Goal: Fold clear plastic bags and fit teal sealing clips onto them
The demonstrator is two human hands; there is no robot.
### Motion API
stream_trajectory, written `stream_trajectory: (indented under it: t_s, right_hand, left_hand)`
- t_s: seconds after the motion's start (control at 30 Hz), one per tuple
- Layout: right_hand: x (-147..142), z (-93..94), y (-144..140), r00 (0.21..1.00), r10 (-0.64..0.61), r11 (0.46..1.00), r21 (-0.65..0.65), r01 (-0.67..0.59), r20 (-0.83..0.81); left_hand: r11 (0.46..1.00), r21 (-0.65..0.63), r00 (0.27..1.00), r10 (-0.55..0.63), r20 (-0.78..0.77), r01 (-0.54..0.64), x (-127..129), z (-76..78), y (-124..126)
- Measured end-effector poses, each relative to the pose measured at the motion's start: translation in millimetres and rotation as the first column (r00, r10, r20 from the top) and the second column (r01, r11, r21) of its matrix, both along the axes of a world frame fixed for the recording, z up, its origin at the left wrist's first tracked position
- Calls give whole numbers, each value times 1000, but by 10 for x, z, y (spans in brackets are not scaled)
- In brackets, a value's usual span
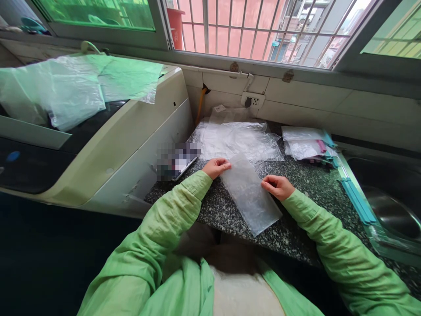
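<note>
- Centrally placed, a translucent plastic bag [251, 197] lies over the worktop [210, 210], its near corner close to the front edge; were it pulled toward the body, that corner might slip over.
- Left hand [217, 167]: fingers curled, thumb and forefinger closed on the bag's upper left margin. Right hand [279, 187]: similarly curled, pinching the right margin. Uneven tension between these small grips could crease or tear the film.
- Loose clear bags [240, 136] spread toward the back edge, just beyond the held bag. Static or overlap might make the layers cling and drag together.
- Folded stack [309, 142] of plastic at the back right, near the sink [394, 210]; a sweep of the right sleeve [342, 245] could topple it sinkward.
- Phone-like device [187, 162], partly blurred, at the left edge beside a pale appliance [144, 136]; a nudge from the left forearm could send it off.
</note>
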State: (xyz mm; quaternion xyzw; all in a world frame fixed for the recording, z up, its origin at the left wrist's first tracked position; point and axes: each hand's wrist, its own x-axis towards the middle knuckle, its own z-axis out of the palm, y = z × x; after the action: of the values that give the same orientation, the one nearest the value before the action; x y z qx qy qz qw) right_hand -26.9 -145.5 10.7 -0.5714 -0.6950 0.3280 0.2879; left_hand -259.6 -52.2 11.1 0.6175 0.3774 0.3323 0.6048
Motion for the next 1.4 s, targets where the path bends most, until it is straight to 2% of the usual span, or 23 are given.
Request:
stream_trajectory:
  t_s: [0.1, 0.2, 0.3, 0.5, 0.77, 1.0, 1.13, 1.3, 1.4]
  right_hand:
    - [-15, 7, -8, 994, 109, 987, -115, -111, -24]
    - [-56, 29, -10, 990, 103, 980, -162, -118, -98]
    - [-96, 31, 0, 990, 60, 988, -133, -78, -131]
    - [-106, -7, 13, 995, 41, 994, -102, -50, -94]
    - [-133, 1, -14, 1000, -31, 998, 49, 31, -4]
    - [-135, 1, -24, 998, -67, 988, 141, 68, -11]
    - [-138, -10, -13, 997, -78, 987, 138, 80, -18]
    - [-118, 5, -4, 999, 35, 998, 43, -35, -1]
    - [-95, 23, 0, 998, 62, 998, -15, -63, -18]
  left_hand:
    - [1000, 27, 1000, 13, 20, -14, 9, 13, 1]
    - [999, 32, 1000, -21, 4, 21, 27, 13, -9]
    - [998, 38, 999, -47, 0, 47, 44, 5, -25]
    - [997, 65, 999, -36, -6, 36, 52, 14, -48]
    - [999, 46, 1000, -19, 1, 19, 53, 30, -38]
    - [999, 1, 996, -36, -76, 36, 38, -11, -33]
    - [1000, 26, 993, -6, -114, 9, 35, -11, -29]
    - [997, 80, 998, 7, -60, -2, 38, 32, -44]
    - [996, 86, 999, 8, -50, -3, 45, 37, -61]
